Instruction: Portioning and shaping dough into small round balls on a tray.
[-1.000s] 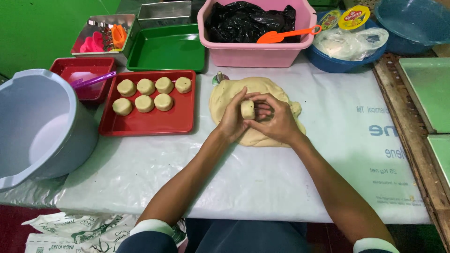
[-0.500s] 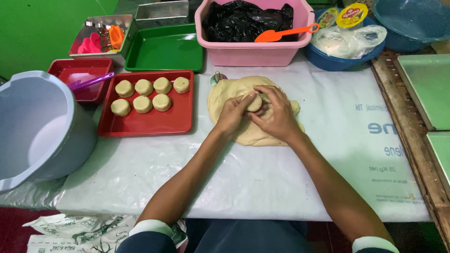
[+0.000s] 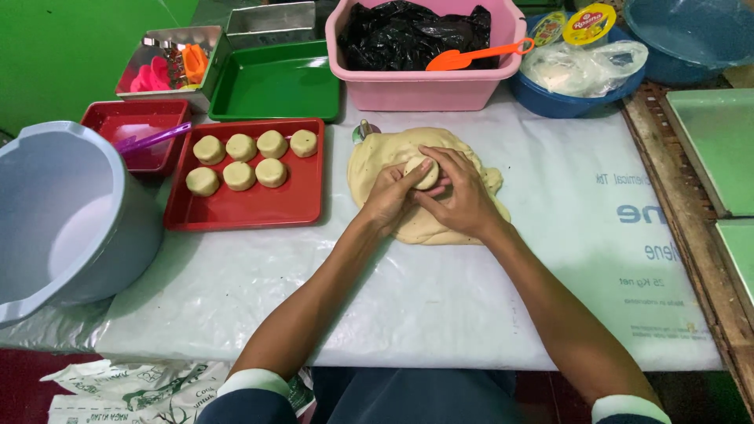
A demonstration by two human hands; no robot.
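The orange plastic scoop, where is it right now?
In the head view, the orange plastic scoop lies at the top centre, across the right rim of the pink plastic tub, beside the black plastic bag.

A small home-style baking spot. A plastic-covered table [image 3: 440, 314] holds a slab of dough [image 3: 393, 157], a red tray [image 3: 243, 208] of shaped rounds [image 3: 240, 147], and plastic tubs [image 3: 416, 86].

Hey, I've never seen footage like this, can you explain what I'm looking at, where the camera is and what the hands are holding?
There is no machine here. A camera worn on a person's head looks down at their own two bare hands. The left hand and right hand together cup a small dough ball above a flat dough slab on a white sheet. To the left, a red tray holds seven shaped dough pieces. Behind stand a green tray, a pink tub and, at far left, a grey bucket.
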